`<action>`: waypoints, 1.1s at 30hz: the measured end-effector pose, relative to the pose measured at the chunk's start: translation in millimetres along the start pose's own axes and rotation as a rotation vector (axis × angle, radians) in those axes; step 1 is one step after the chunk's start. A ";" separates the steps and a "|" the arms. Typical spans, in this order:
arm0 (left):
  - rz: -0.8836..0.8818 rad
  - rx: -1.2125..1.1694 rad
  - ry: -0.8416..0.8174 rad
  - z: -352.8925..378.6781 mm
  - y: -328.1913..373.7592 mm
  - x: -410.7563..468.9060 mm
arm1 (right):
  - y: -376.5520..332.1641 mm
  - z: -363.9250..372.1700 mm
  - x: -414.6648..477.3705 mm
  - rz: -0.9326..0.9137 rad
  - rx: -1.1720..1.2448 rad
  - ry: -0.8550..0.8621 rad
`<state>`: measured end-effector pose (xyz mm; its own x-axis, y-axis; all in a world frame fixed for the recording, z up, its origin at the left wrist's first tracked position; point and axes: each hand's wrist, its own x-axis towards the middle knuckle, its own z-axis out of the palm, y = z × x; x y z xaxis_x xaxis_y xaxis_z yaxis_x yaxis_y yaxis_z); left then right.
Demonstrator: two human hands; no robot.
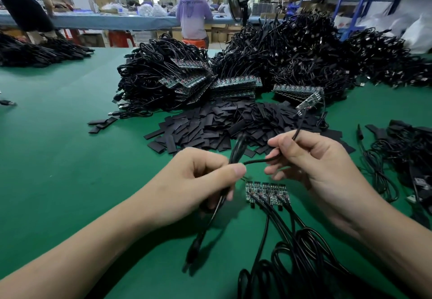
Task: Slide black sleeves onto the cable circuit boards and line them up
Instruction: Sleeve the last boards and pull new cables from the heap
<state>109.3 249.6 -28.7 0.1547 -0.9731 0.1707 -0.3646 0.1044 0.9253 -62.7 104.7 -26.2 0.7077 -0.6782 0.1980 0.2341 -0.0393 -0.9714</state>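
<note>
now left grip (198, 181), right grip (311, 165) round cable (254, 160)

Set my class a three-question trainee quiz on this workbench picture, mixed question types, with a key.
1. True or false: the row of boards between the left hand and right hand has no sleeves on.
2. The sleeve pile lies: A beyond the hands; B under the boards; C beside the fan.
3. Fill in: the right hand pinches a black ____.
Key: 1 true; 2 A; 3 cable.
</note>
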 end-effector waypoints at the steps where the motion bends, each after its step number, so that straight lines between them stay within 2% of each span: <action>1: 0.037 0.103 -0.012 0.6 -0.9 -0.5 | 0.5 -0.3 0.3 -0.001 -0.021 0.013; 3: 0.084 0.270 -0.024 2.9 -4.8 -0.6 | 0.7 -1.5 1.6 -0.008 -0.029 0.047; 4: 0.097 0.312 0.023 2.4 -7.1 0.6 | 0.5 -3.0 2.4 -0.015 -0.020 0.065; 7: 0.122 0.559 0.307 -10.8 -17.3 7.2 | -0.6 -8.3 4.4 -0.021 0.032 0.106; 9: 0.075 0.788 0.395 -22.6 -21.7 9.1 | 0.8 -9.7 4.6 0.020 0.062 0.085; 13: -0.064 1.003 0.314 -31.8 -28.0 8.2 | 4.0 -9.9 4.0 0.139 0.001 -0.054; 17: -0.069 1.122 0.329 -32.1 -25.9 8.6 | 2.1 -5.5 1.8 0.028 -0.220 -0.098; 22: -0.047 1.120 0.329 -34.9 -27.5 8.7 | 2.6 -5.5 -2.3 -0.131 -0.472 -0.128; 25: 0.033 1.076 0.373 -34.6 -27.0 9.4 | 4.8 -3.7 -5.1 -0.189 -0.632 -0.175; 29: 0.095 0.736 0.432 -25.9 -22.3 10.3 | 8.6 -1.5 -7.5 -0.226 -0.751 -0.154; 33: 0.073 0.466 0.327 -11.6 -18.4 9.1 | 7.7 0.3 -6.0 -0.187 -0.819 -0.097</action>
<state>128.1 241.2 -40.3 0.3628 -0.8449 0.3931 -0.7396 -0.0045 0.6730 -64.9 108.7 -34.9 0.7684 -0.5430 0.3387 -0.1775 -0.6893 -0.7024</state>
